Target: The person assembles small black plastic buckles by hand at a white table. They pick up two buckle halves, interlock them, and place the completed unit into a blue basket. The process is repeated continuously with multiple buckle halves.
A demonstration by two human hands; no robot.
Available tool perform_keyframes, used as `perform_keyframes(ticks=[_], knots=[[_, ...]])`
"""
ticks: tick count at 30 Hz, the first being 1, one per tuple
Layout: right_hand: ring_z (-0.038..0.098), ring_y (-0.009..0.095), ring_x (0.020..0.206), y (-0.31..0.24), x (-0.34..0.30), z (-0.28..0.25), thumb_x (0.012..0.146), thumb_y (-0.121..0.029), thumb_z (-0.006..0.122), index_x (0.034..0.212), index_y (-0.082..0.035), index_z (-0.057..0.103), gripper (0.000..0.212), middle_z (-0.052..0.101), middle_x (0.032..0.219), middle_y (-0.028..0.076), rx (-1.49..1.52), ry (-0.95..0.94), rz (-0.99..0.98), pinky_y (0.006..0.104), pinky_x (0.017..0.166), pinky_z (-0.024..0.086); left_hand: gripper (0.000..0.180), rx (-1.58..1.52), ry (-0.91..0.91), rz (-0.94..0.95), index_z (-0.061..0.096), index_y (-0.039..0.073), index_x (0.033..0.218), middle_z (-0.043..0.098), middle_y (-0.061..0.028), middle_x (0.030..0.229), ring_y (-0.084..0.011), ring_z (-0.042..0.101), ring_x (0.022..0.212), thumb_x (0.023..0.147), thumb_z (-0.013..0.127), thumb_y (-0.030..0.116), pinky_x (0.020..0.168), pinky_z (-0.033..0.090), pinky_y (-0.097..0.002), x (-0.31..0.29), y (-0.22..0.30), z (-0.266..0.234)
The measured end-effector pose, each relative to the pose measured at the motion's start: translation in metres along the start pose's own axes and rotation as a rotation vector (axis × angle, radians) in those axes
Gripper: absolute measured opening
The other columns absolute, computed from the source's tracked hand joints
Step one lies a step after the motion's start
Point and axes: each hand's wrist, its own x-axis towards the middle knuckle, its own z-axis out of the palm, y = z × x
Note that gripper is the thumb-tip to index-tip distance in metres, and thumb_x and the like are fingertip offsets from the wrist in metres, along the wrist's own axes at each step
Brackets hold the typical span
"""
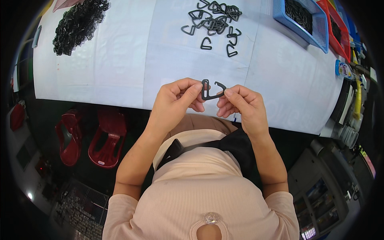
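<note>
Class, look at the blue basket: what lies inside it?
The blue basket holds a heap of small black pieces. Its bottom and the lower pieces are hidden beneath the top ones.

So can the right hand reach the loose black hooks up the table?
Probably yes, with a stretch: only white tabletop shows between the right hand and the nearest loose black hook. It may have to let go of the held black hook first.

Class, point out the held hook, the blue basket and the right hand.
Held hook [212,97]: head view, its lower bar.
Blue basket [299,35]: head view, its near wall.
Right hand [249,104]: head view, base of the thumb.
</note>
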Motion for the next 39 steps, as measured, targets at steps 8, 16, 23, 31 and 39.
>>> perform_keyframes(ticks=[8, 16, 23, 31, 39], knots=[[0.060, 0.013, 0.063, 0.004, -0.003, -0.001, 0.090, -0.019, 0.055, 0.084, 0.002, 0.061, 0.022, 0.062, 0.075, 0.008, -0.019, -0.025, -0.052, 0.0222, 0.057, 0.047, 0.025, -0.031, 0.006, 0.024, 0.064, -0.003, 0.096, 0.057, -0.0033, 0.069, -0.0105, 0.056, 0.060, 0.091, 0.051, 0.018, 0.061, 0.046, -0.0227, 0.000, -0.004, 0.002], [0.060, 0.012, 0.064, 0.010, -0.002, 0.002, 0.091, -0.019, 0.053, 0.087, 0.001, 0.060, 0.022, 0.062, 0.076, 0.007, 0.001, -0.033, -0.026, 0.0225, 0.058, 0.047, 0.032, -0.070, -0.012, 0.160, 0.052, -0.003, 0.119, 0.060, -0.0137, 0.101, -0.0192, 0.058, 0.095, 0.093, 0.047, 0.014, 0.080, 0.047, -0.0296, 0.000, -0.009, 0.009], [0.062, 0.015, 0.067, 0.024, 0.020, 0.008, 0.087, -0.019, 0.054, 0.087, 0.002, 0.061, 0.022, 0.063, 0.079, 0.009, -0.342, -0.282, 0.028, 0.0277, 0.061, 0.048, 0.037, -0.442, 0.082, 0.207, 0.042, -0.005, 0.126, 0.057, -0.0115, 0.104, -0.0206, 0.057, 0.096, 0.096, 0.041, 0.018, 0.090, 0.045, -0.0364, 0.013, -0.037, 0.012], [0.059, 0.026, 0.081, 0.062, 0.143, -0.077, 0.074, -0.026, 0.069, 0.094, -0.009, 0.058, 0.029, 0.058, 0.094, 0.007, -1.092, 0.619, -0.340, 0.0391, 0.069, 0.046, 0.032, -0.407, 0.116, 0.057, 0.054, -0.002, 0.110, 0.055, -0.0005, 0.069, -0.0083, 0.045, 0.050, 0.094, 0.048, 0.026, 0.053, 0.047, -0.0275, 0.025, -0.032, -0.011], [0.060, 0.025, 0.077, 0.057, 0.147, -0.071, 0.071, -0.019, 0.071, 0.083, -0.006, 0.059, 0.021, 0.060, 0.086, 0.007, -0.939, 0.454, -0.241, 0.0362, 0.064, 0.046, 0.031, -0.314, 0.135, -0.167, 0.056, -0.001, 0.107, 0.058, -0.0034, 0.073, -0.0088, 0.050, 0.053, 0.093, 0.051, 0.026, 0.048, 0.041, -0.0227, 0.033, -0.045, -0.006]])
